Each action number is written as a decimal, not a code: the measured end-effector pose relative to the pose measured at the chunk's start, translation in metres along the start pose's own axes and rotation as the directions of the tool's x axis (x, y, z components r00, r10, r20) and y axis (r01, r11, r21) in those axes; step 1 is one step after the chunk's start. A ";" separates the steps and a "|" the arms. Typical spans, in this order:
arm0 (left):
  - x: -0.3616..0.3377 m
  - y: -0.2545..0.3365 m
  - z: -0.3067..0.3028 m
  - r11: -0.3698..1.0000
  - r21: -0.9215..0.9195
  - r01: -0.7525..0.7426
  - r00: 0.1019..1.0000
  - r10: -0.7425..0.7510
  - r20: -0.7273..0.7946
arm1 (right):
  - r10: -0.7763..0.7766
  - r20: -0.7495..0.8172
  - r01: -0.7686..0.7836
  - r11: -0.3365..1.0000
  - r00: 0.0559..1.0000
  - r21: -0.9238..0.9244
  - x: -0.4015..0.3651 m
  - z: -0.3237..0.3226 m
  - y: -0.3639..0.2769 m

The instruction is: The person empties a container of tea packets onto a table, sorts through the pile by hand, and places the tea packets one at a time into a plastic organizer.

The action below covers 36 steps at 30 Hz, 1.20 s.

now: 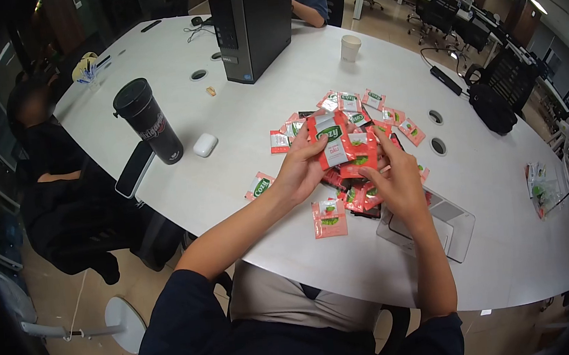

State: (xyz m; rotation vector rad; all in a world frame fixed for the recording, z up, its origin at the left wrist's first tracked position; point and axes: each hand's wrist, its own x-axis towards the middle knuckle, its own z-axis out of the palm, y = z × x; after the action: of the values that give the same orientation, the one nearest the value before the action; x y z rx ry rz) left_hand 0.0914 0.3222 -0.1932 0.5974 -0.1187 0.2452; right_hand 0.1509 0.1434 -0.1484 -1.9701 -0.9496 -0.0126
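My left hand grips a red and white Cozy tea sachet, its thumb pressed across the front. My right hand is closed on the edge of another red tea sachet, which overlaps the first; whether more are stacked behind cannot be seen. Both are held above a loose pile of similar sachets on the white table. One pink sachet lies apart near the table's front edge, and another sits below my left forearm. Some dark packets show among the pile, partly hidden by my hands.
A silver metal stand is beside my right forearm. To the left are a black tumbler, a white earbud case and a phone. Further back stand a computer tower and a paper cup. A person sits at left, another behind the tower.
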 end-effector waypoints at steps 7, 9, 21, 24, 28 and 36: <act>-0.001 -0.009 0.000 0.988 0.144 0.063 0.996 -0.052 -0.079 | -0.148 -0.103 0.127 0.974 0.984 -0.186 -0.004 0.005 -0.016; -0.008 -0.016 -0.001 0.975 0.196 0.107 0.991 -0.089 -0.096 | -0.183 -0.050 0.169 0.961 0.982 -0.218 -0.008 0.022 -0.003; -0.005 -0.016 -0.011 0.969 0.190 0.157 0.980 -0.177 0.093 | -0.077 0.117 0.091 0.989 0.990 -0.118 0.000 0.007 0.012; -0.007 -0.013 -0.006 0.945 0.275 0.176 0.976 -0.205 0.080 | -0.065 -0.022 0.061 0.988 0.998 -0.143 -0.001 0.001 -0.005; -0.003 -0.017 -0.016 0.896 0.417 0.154 0.973 -0.211 0.095 | -0.080 -0.012 0.077 0.984 0.997 -0.161 0.001 -0.002 -0.001; 0.003 -0.026 -0.026 0.908 0.400 0.122 0.960 -0.211 0.186 | -0.175 -0.134 0.152 0.974 0.975 -0.165 0.004 -0.005 0.021</act>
State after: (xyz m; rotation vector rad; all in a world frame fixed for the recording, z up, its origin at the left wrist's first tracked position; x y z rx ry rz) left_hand 0.1019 0.3167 -0.2279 1.0242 -0.2410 0.0290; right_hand 0.1684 0.1361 -0.1592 -1.9944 -1.0360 -0.3308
